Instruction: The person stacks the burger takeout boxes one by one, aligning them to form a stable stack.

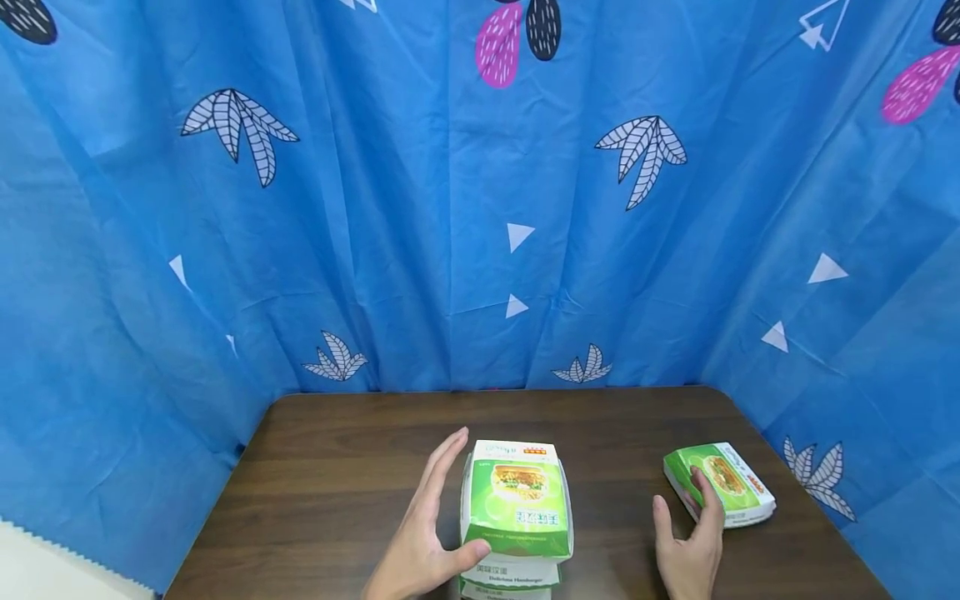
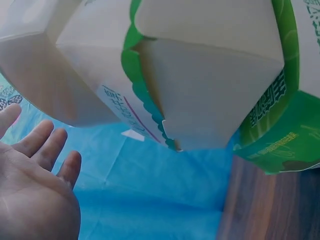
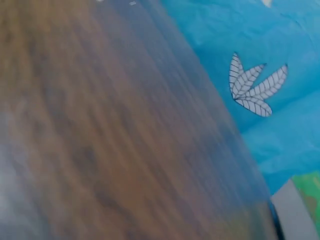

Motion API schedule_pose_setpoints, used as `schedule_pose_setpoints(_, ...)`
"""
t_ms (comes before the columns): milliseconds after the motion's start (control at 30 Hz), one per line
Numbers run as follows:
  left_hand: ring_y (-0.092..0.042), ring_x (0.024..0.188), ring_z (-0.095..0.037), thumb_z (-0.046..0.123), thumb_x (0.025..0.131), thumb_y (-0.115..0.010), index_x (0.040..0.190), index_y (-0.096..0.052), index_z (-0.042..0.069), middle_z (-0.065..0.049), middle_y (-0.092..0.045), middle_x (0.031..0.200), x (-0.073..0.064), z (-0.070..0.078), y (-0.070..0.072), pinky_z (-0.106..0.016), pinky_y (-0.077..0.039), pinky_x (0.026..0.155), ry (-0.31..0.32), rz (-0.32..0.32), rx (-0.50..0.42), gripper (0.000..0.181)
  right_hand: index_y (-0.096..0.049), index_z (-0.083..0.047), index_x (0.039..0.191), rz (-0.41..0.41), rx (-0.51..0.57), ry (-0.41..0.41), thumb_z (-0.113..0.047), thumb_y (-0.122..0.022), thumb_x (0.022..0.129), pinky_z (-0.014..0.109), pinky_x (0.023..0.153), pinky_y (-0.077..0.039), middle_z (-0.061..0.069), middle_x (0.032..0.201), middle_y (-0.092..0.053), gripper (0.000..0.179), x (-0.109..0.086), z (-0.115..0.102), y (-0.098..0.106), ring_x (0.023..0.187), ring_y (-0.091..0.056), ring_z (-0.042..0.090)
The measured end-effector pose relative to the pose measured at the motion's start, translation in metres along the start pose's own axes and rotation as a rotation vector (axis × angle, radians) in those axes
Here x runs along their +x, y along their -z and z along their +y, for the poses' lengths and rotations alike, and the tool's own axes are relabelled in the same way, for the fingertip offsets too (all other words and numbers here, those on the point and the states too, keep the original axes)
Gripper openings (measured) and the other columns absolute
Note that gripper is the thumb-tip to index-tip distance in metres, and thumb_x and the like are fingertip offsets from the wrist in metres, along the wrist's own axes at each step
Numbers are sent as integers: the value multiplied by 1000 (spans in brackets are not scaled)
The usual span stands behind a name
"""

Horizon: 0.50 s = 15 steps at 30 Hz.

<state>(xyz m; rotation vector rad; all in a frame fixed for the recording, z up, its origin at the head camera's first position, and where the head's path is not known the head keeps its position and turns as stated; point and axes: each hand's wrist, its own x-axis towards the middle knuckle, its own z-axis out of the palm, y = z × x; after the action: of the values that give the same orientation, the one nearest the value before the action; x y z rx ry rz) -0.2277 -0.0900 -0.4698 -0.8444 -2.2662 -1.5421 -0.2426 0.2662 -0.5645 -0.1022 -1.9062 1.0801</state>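
A stack of green-and-white cardboard hamburger boxes (image 1: 517, 512) stands near the middle of the table's front. My left hand (image 1: 427, 533) is at the stack's left side, fingers extended and thumb by the top box's front corner. In the left wrist view that hand (image 2: 37, 185) shows its palm and spread fingers, apart from the boxes (image 2: 210, 95). Another hamburger box (image 1: 731, 483) lies at the right. My right hand (image 1: 693, 542) is at its near left side, thumb and fingers apart, one fingertip overlapping the box. Only a box corner (image 3: 300, 212) shows in the right wrist view.
The dark wooden table (image 1: 337, 450) has rounded far corners. A blue curtain (image 1: 420, 250) printed with leaves and triangles hangs behind it and along both sides. The single box lies close to the table's right edge.
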Motion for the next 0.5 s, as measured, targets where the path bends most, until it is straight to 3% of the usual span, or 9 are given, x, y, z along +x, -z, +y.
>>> schedule_pose_setpoints(267,-23,144,-24,52,82,-68,154,-19,11,-8,-20,159,9,0,-2,-73,-29,99,-86,49,-35,97,-45,-6,142,200,-36,30,-12,-75,78,10,100,-35,14,143,-46,72,4,18,9,132,-37,11)
schedule_pose_setpoints(500,-24,144,-24,57,80,-66,154,-20,14,-5,-22,159,15,2,3,-71,-27,102,-71,38,-30,96,-43,-4,142,242,-74,31,-32,-78,75,25,110,-23,20,144,-42,81,4,40,14,133,-34,28)
